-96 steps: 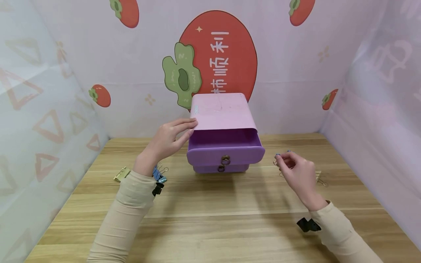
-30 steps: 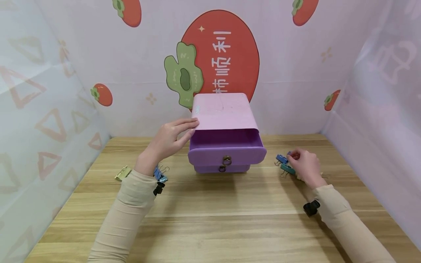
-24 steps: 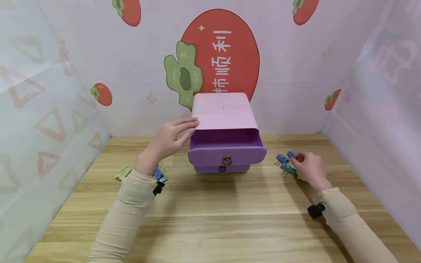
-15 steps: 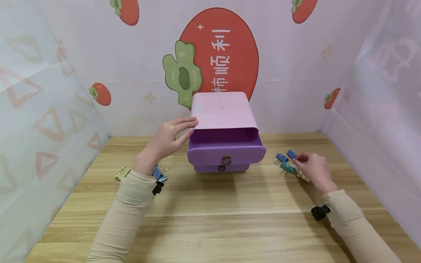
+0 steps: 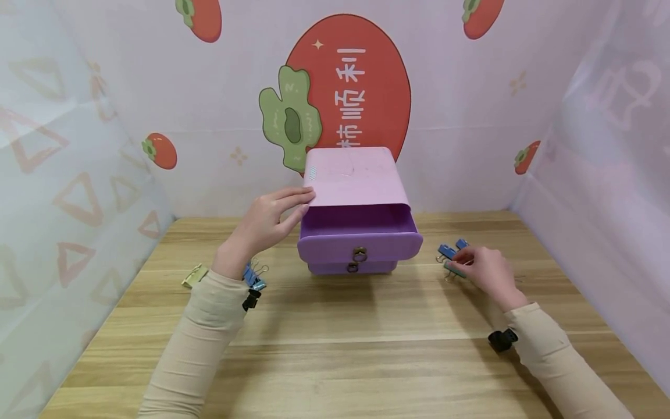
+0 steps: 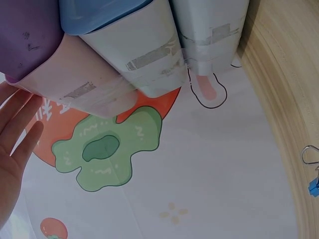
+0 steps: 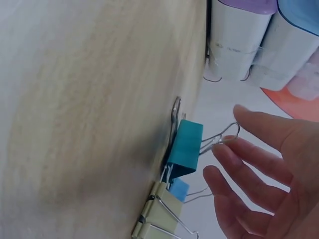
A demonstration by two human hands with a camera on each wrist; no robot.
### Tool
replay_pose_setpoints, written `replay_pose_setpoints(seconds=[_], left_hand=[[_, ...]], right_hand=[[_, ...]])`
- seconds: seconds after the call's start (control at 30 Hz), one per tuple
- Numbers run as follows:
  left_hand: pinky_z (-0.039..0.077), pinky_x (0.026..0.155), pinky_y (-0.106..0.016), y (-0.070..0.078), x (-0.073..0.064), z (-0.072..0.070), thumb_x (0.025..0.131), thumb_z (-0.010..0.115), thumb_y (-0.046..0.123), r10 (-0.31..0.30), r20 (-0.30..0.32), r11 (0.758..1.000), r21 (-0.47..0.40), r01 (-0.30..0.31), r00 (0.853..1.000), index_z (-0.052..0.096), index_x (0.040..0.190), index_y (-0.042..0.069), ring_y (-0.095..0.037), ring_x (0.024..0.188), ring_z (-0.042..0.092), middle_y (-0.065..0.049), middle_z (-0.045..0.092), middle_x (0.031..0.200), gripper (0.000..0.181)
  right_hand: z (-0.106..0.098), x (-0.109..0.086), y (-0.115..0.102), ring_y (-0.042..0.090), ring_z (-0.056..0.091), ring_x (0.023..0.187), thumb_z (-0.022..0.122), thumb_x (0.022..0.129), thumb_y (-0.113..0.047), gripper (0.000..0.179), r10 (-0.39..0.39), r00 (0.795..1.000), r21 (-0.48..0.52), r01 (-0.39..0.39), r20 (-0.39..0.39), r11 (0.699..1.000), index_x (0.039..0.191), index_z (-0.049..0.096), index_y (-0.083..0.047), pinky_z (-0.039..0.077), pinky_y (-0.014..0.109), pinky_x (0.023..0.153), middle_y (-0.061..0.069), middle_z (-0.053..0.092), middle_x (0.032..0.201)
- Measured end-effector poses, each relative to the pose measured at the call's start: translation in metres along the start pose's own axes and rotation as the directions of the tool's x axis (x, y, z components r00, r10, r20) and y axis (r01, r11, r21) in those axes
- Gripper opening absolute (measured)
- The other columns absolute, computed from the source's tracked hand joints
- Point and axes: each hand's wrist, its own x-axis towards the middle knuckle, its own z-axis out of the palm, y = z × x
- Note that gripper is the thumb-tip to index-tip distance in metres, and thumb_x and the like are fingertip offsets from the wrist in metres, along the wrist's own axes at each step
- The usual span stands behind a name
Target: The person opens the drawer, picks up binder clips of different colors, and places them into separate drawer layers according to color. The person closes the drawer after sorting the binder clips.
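A drawer unit with a pink top shell [image 5: 356, 174] stands against the back cloth, its upper purple drawer [image 5: 361, 247] pulled out. My left hand [image 5: 267, 224] has straight fingers, with the fingertips resting on the shell's left front edge. At the right, my right hand [image 5: 487, 273] is over a group of binder clips. Its thumb and index finger pinch a wire handle of the teal binder clip [image 7: 186, 147], which sits on the table. Blue binder clips [image 5: 447, 251] lie just behind. A yellow binder clip [image 7: 162, 214] is beside the teal one, hidden by the hand in the head view.
Left of the unit, by my left wrist, lie blue binder clips [image 5: 253, 276] and a yellow-green binder clip [image 5: 195, 275]. Below the upper drawer is a lower purple drawer [image 5: 352, 268]. Patterned cloth walls [image 5: 460, 145] enclose the wooden table [image 5: 335, 361] at the back and sides.
My right hand has let go of the rear blue binder clip and moved left to the teal one. My left hand and the drawer unit have stayed put.
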Motion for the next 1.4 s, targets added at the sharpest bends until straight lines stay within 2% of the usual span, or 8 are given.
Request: replay_pose_setpoints(seconds=[0.2,0.33,0.67,0.97,1.23,1.4], left_hand=[[0.048,0.097,-0.040,0.000,0.000,0.000,0.095,0.057,0.020,-0.005,0.014,1.000,0.011,0.005,1.000,0.065,0.123,0.012,-0.023,0.117,0.060,-0.004,0.063,0.127,0.031],[0.047,0.098,-0.040,0.000,0.000,0.000,0.095,0.056,0.020,-0.014,0.022,1.000,0.011,0.013,1.000,0.065,0.123,0.012,-0.023,0.118,0.059,-0.004,0.062,0.128,0.031],[0.048,0.096,-0.041,0.001,0.000,-0.002,0.095,0.056,0.021,-0.012,0.021,1.000,0.019,0.012,1.000,0.065,0.123,0.012,-0.023,0.117,0.059,-0.005,0.062,0.127,0.030],[0.048,0.097,-0.041,0.000,0.000,-0.001,0.095,0.056,0.021,-0.004,0.021,1.000,0.023,0.004,1.000,0.065,0.123,0.012,-0.023,0.117,0.059,-0.004,0.062,0.128,0.031],[0.048,0.098,-0.040,0.002,0.000,-0.002,0.095,0.056,0.021,-0.010,0.024,1.000,0.028,0.009,1.000,0.065,0.123,0.013,-0.022,0.118,0.059,-0.004,0.062,0.128,0.031],[0.048,0.097,-0.041,0.002,-0.001,-0.001,0.095,0.056,0.021,-0.009,0.019,1.000,0.018,0.009,1.000,0.065,0.123,0.012,-0.023,0.118,0.059,-0.005,0.062,0.128,0.031]], right_hand=[[0.003,0.001,-0.003,0.020,0.064,0.068,0.074,0.082,-0.029,0.015,0.005,1.000,-0.006,-0.005,-0.030,1.000,0.086,0.076,-0.015,0.043,0.030,0.052,0.005,0.073,0.081],[0.005,0.001,-0.004,0.022,0.065,0.069,0.073,0.083,-0.024,0.012,-0.002,0.998,0.015,0.003,-0.060,1.000,0.085,0.076,-0.012,0.048,0.035,0.056,0.008,0.073,0.082],[0.005,0.001,-0.007,0.026,0.068,0.069,0.071,0.084,-0.011,0.008,-0.084,0.981,0.054,0.095,-0.176,0.994,0.085,0.075,-0.004,0.054,0.041,0.059,0.013,0.073,0.080],[0.000,0.002,-0.009,0.028,0.069,0.072,0.068,0.085,-0.005,0.008,-0.087,0.976,0.065,0.102,-0.200,0.993,0.088,0.073,0.001,0.055,0.043,0.061,0.017,0.072,0.081],[-0.005,0.004,-0.013,0.025,0.068,0.064,0.074,0.080,-0.005,0.004,-0.157,0.943,0.016,0.169,-0.294,0.985,0.083,0.073,-0.003,0.054,0.043,0.056,0.012,0.072,0.074],[-0.012,0.005,-0.018,0.024,0.067,0.061,0.073,0.081,-0.007,0.004,-0.175,0.934,-0.001,0.184,-0.312,0.983,0.082,0.075,-0.004,0.054,0.042,0.055,0.012,0.072,0.074]])
